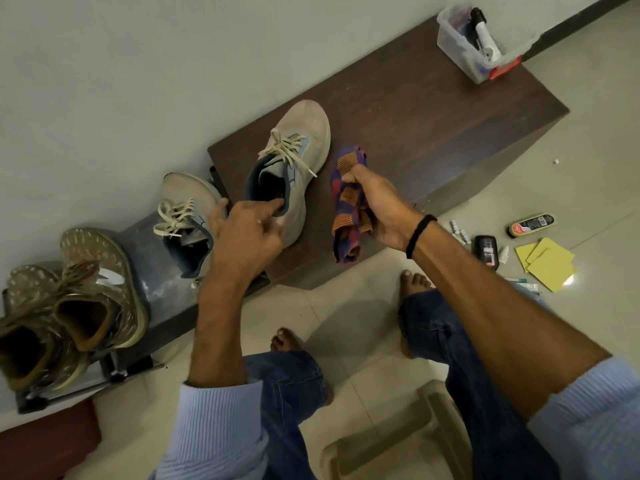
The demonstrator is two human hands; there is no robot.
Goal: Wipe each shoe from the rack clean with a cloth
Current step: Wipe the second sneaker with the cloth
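A grey lace-up sneaker (300, 143) stands on the dark wooden cabinet top (415, 109). My left hand (247, 225) holds it at the heel, with the index finger hooked into the collar. Its twin, a second grey sneaker (188, 216), sits on the metal shoe rack (149, 271) just to the left. My right hand (375, 206) grips a bunched purple and orange cloth (346, 202) right beside the first sneaker. A pair of brown speckled shoes (69, 296) stands at the rack's left end.
A clear plastic box (460, 43) with bottles sits at the cabinet's far end. On the tiled floor to the right lie a shoe polish bottle (530, 225), a black tube (486, 252) and yellow sheets (547, 263). A beige plastic stool (398, 441) is beneath me, between my bare feet.
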